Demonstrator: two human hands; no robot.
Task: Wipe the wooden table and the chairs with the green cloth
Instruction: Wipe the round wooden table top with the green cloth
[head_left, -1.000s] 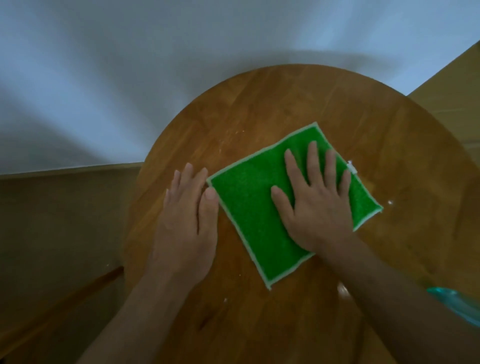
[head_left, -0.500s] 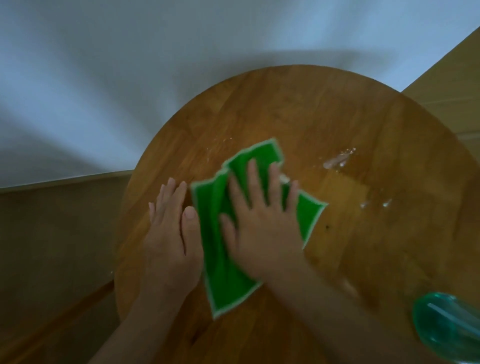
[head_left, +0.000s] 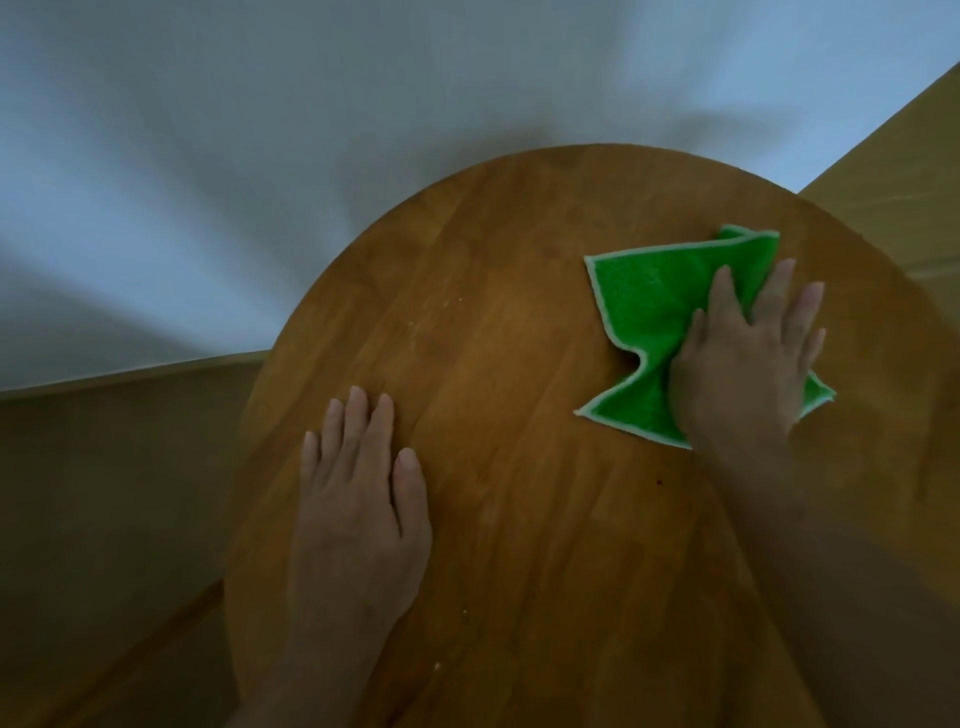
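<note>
A round wooden table (head_left: 519, 322) fills the middle of the head view. The green cloth (head_left: 654, 306), edged in pale trim and rumpled, lies on its right part. My right hand (head_left: 748, 364) presses flat on the cloth with straight, spread fingers, covering its right half. My left hand (head_left: 358, 499) rests flat on the bare wood near the table's left edge, fingers straight, well apart from the cloth. A few pale specks (head_left: 413, 327) dot the wood left of centre.
A white wall (head_left: 260, 130) rises behind the table. Wooden flooring (head_left: 104, 493) lies to the left, and a light wooden surface (head_left: 893, 171) shows at the upper right. No chair can be made out.
My right hand has swept the cloth from the table's left-centre, beside my left hand, over to the right side. The wet smear there no longer shows. The teal bottle has left the view.
</note>
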